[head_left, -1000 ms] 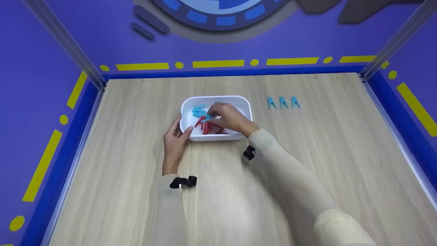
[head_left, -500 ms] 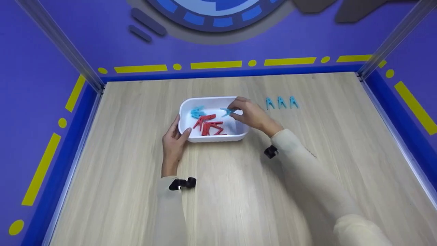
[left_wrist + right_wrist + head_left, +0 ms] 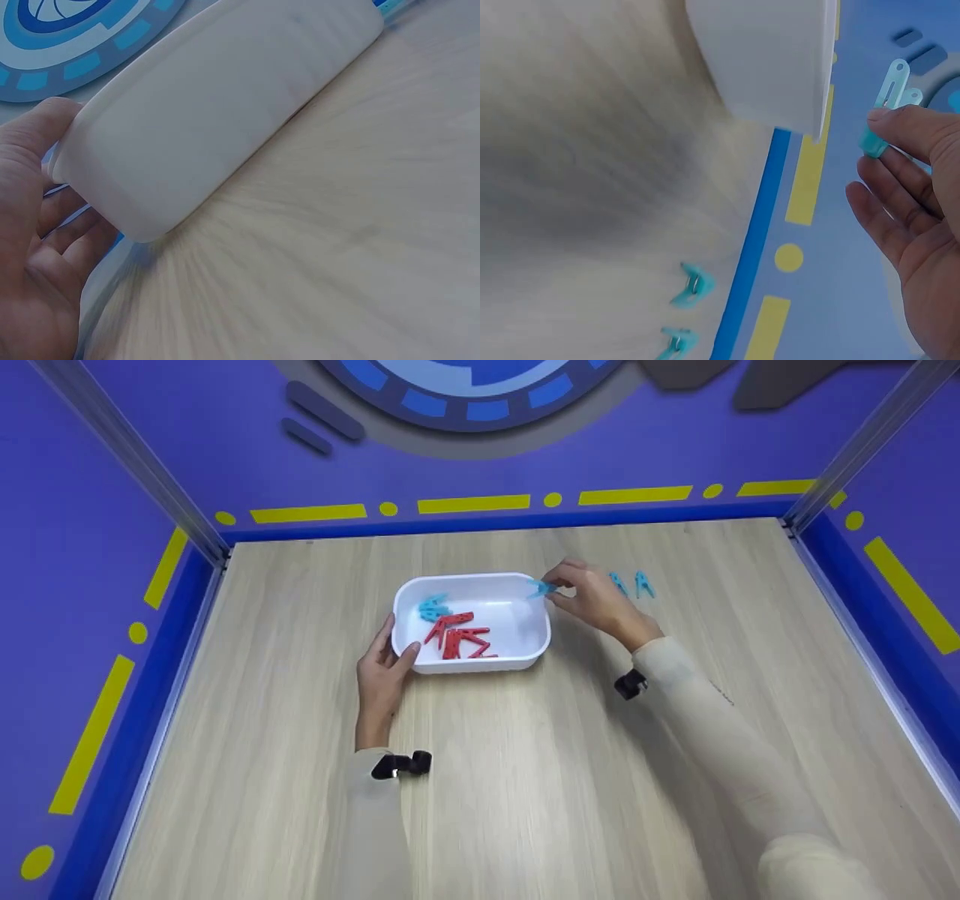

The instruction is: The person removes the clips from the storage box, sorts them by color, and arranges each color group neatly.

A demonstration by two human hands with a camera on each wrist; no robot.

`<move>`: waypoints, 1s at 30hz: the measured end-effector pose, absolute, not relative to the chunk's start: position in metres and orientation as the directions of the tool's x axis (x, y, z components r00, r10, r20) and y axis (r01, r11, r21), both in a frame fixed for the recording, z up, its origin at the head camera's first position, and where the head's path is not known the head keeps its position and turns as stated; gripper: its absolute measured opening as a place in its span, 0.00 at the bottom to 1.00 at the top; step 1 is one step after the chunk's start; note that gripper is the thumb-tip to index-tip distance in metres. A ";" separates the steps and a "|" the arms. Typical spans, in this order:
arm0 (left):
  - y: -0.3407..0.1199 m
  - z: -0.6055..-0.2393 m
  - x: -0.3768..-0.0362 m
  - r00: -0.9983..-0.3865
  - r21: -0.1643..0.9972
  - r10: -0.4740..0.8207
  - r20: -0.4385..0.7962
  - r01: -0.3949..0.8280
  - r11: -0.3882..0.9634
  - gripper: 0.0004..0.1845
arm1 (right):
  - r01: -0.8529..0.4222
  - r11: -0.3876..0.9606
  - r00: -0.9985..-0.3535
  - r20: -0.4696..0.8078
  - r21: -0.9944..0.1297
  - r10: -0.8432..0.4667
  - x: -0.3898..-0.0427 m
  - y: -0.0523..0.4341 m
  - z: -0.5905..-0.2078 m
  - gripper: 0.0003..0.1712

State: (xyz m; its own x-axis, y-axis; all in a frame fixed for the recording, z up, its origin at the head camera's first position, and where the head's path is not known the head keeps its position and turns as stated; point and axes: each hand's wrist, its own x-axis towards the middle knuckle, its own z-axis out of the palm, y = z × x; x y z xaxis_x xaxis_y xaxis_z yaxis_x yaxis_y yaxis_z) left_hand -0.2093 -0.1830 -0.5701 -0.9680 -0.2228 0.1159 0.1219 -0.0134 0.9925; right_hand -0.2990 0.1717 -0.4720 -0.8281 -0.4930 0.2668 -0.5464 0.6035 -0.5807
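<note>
A white tub (image 3: pixel 525 648) (image 3: pixel 217 112) (image 3: pixel 772 60) sits mid-table holding several red clothespins (image 3: pixel 459 638) and a few blue ones (image 3: pixel 433 607). My right hand (image 3: pixel 592 598) pinches a blue clothespin (image 3: pixel 540 588) (image 3: pixel 886 101) just over the tub's far right rim. My left hand (image 3: pixel 381 671) (image 3: pixel 34 255) rests against the tub's left near corner, thumb on the rim and fingers straight. Two blue clothespins (image 3: pixel 631 583) (image 3: pixel 687 315) lie on the table right of my right hand; the hand may hide a third.
The wooden table (image 3: pixel 525 780) is boxed in by purple walls with yellow markings (image 3: pixel 472 502) at the back and both sides, with metal posts in the back corners.
My right hand lifted a blue clothespin out of the tub and carried it right, past the tub's right rim toward the row of blue pins. The left hand stayed put.
</note>
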 end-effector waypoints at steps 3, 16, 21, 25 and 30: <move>-0.183 -0.570 -0.209 -0.967 0.991 -0.223 0.122 0.129 -0.016 0.38 | -0.549 0.613 -0.829 0.275 -0.569 -0.487 -0.301 0.184 -0.475 0.12; -0.183 -0.572 -0.209 -0.969 0.992 -0.221 0.114 0.124 -0.032 0.37 | -0.467 0.693 -0.880 0.211 -0.549 -0.426 -0.308 0.229 -0.498 0.09; -0.183 -0.571 -0.209 -0.969 0.994 -0.227 0.099 0.108 -0.027 0.37 | -0.423 0.734 -0.900 0.151 -0.532 -0.409 -0.308 0.241 -0.508 0.09; -0.183 -0.572 -0.209 -0.970 0.994 -0.222 0.097 0.105 -0.026 0.37 | -0.409 0.752 -0.903 0.108 -0.516 -0.416 -0.308 0.246 -0.514 0.12; -0.183 -0.572 -0.209 -0.970 0.994 -0.223 0.102 0.105 -0.004 0.38 | -0.422 0.776 -0.895 0.078 -0.469 -0.439 -0.305 0.249 -0.518 0.12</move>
